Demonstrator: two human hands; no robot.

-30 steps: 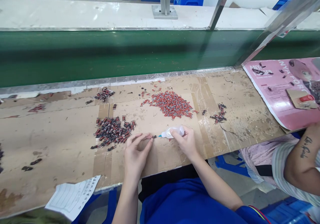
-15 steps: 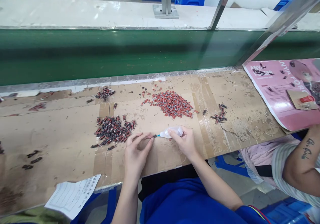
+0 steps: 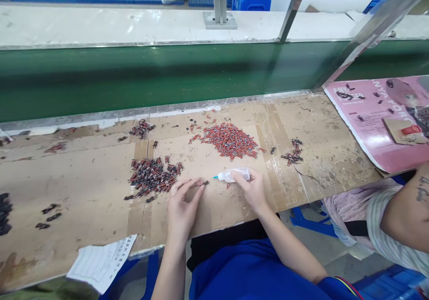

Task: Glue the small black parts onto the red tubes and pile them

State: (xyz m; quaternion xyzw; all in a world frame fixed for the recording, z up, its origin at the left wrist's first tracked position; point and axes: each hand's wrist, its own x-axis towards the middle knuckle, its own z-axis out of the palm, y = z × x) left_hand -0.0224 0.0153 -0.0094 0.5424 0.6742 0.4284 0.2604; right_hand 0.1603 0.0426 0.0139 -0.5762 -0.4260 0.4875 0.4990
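Observation:
My left hand (image 3: 184, 199) pinches a small dark part (image 3: 205, 183) between thumb and fingertips, just above the cardboard. In my right hand (image 3: 252, 188) lies a translucent squeeze bottle (image 3: 231, 175) with a thin blue-green tip (image 3: 215, 177), pointing left. A short gap separates that tip from the dark part. Left of my left hand is a pile of black-and-red parts (image 3: 154, 175). Beyond the bottle spreads a heap of small red-and-silver pieces (image 3: 231, 140). One red piece (image 3: 228, 185) shows just under the bottle.
Cardboard (image 3: 214, 210) covers the bench. Smaller clusters lie at the back (image 3: 142, 128) and to the right (image 3: 293, 153). A pink printed sheet (image 3: 362, 134) is at the right, near a co-worker's arm (image 3: 410, 210). A written paper (image 3: 100, 262) hangs over the front edge. Behind runs a green belt (image 3: 150, 76).
My right hand has drawn the bottle slightly right, so its tip has come away from the dark part. My left hand keeps its pinch. The co-worker's arm has shifted a little.

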